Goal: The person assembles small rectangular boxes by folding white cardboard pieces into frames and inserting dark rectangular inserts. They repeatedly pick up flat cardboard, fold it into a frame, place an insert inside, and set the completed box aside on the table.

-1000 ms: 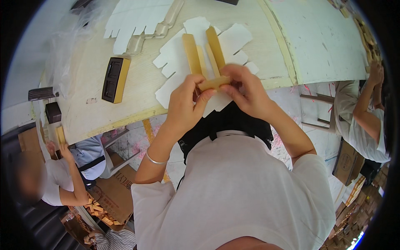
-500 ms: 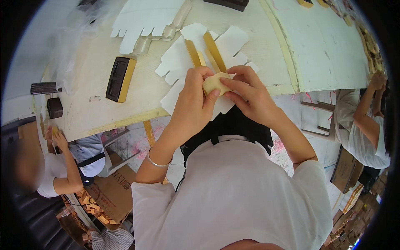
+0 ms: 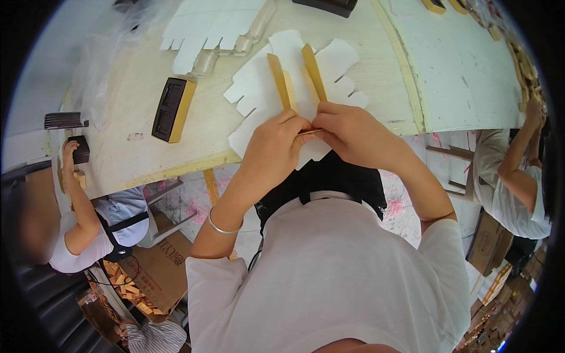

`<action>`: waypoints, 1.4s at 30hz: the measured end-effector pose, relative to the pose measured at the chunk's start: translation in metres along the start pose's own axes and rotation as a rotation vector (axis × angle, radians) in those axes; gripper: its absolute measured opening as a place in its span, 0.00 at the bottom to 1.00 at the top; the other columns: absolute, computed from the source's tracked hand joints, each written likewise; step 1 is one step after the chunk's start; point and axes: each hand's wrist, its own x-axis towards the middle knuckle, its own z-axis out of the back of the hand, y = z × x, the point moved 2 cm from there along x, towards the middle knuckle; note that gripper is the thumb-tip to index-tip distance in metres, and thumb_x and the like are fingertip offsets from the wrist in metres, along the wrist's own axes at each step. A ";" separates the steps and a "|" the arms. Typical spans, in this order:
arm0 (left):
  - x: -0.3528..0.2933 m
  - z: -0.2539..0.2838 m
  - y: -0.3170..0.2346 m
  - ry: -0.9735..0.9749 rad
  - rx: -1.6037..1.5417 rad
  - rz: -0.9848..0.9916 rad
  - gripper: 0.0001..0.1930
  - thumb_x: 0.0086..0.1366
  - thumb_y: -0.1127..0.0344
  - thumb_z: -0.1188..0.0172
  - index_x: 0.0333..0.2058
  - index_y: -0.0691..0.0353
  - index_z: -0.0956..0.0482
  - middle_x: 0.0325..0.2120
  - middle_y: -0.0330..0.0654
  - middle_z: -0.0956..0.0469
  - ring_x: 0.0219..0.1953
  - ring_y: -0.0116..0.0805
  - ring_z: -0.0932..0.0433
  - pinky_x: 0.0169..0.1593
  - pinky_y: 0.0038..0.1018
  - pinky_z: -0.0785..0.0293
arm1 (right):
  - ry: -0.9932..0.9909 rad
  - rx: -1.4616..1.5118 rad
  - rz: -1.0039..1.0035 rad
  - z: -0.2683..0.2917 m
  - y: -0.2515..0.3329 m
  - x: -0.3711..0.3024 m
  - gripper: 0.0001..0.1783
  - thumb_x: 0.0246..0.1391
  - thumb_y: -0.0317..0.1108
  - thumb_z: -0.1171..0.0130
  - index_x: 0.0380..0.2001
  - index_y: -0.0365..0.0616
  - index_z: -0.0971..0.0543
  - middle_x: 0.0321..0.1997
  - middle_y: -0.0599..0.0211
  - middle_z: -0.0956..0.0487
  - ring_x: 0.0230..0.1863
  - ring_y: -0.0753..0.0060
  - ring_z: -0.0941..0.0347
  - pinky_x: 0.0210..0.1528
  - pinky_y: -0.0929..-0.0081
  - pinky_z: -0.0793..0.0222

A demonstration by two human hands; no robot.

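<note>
A gold card box (image 3: 315, 73), partly folded, lies in front of me with two long side walls standing up and leaning. My left hand (image 3: 272, 140) and my right hand (image 3: 356, 130) meet at its near end. Fingers and thumbs of both hands pinch the near end flap, which shows only as a thin edge between them. The fingers hide most of that end. Under the box spreads white slotted card (image 3: 244, 88), its notched tabs reaching out on both sides.
On the table (image 3: 206, 135) to the left sits a gold box with a dark two-compartment tray (image 3: 170, 109). More white slotted card (image 3: 206, 26) and clear plastic (image 3: 106, 70) lie farther back. A co-worker's hand touches a dark box (image 3: 81, 149); another person sits at right.
The near end flap, earlier seen broad and pale, is now edge-on between my fingers. Both hands have closed in together. The left co-worker's hand has moved up onto the dark box.
</note>
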 end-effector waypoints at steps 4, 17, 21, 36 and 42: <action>-0.006 0.008 -0.003 0.028 0.136 0.001 0.09 0.55 0.67 0.35 0.28 0.64 0.25 0.29 0.43 0.27 0.33 0.44 0.27 0.38 0.35 0.31 | -0.139 0.114 0.123 -0.001 -0.007 -0.010 0.15 0.47 0.19 0.41 0.41 0.38 0.24 0.44 0.57 0.27 0.43 0.53 0.26 0.41 0.65 0.28; 0.018 0.041 0.009 0.159 0.549 -0.417 0.15 0.48 0.69 0.32 0.35 0.56 0.27 0.47 0.43 0.28 0.59 0.45 0.35 0.60 0.45 0.40 | -0.200 -0.155 0.137 0.041 -0.024 -0.012 0.08 0.47 0.23 0.40 0.32 0.40 0.27 0.34 0.59 0.26 0.37 0.53 0.28 0.38 0.65 0.31; 0.010 0.028 -0.020 -0.020 0.607 -0.366 0.17 0.46 0.67 0.31 0.37 0.56 0.24 0.48 0.41 0.28 0.55 0.43 0.33 0.58 0.45 0.38 | -0.365 -0.154 0.029 0.015 -0.020 -0.014 0.09 0.49 0.19 0.43 0.36 0.37 0.26 0.32 0.59 0.27 0.30 0.53 0.28 0.31 0.66 0.32; -0.014 -0.004 0.014 -0.088 0.047 -0.123 0.11 0.47 0.72 0.31 0.27 0.62 0.25 0.30 0.40 0.27 0.29 0.38 0.28 0.35 0.30 0.30 | -0.068 -0.161 0.331 0.009 -0.019 -0.005 0.10 0.41 0.24 0.36 0.28 0.43 0.27 0.29 0.64 0.30 0.36 0.61 0.32 0.42 0.66 0.36; -0.010 -0.002 0.013 0.015 0.092 -0.140 0.12 0.50 0.70 0.31 0.34 0.60 0.21 0.28 0.39 0.28 0.27 0.34 0.27 0.31 0.26 0.29 | -0.208 -0.083 0.201 -0.005 -0.013 -0.011 0.12 0.41 0.27 0.35 0.24 0.45 0.30 0.28 0.65 0.31 0.34 0.61 0.34 0.38 0.67 0.39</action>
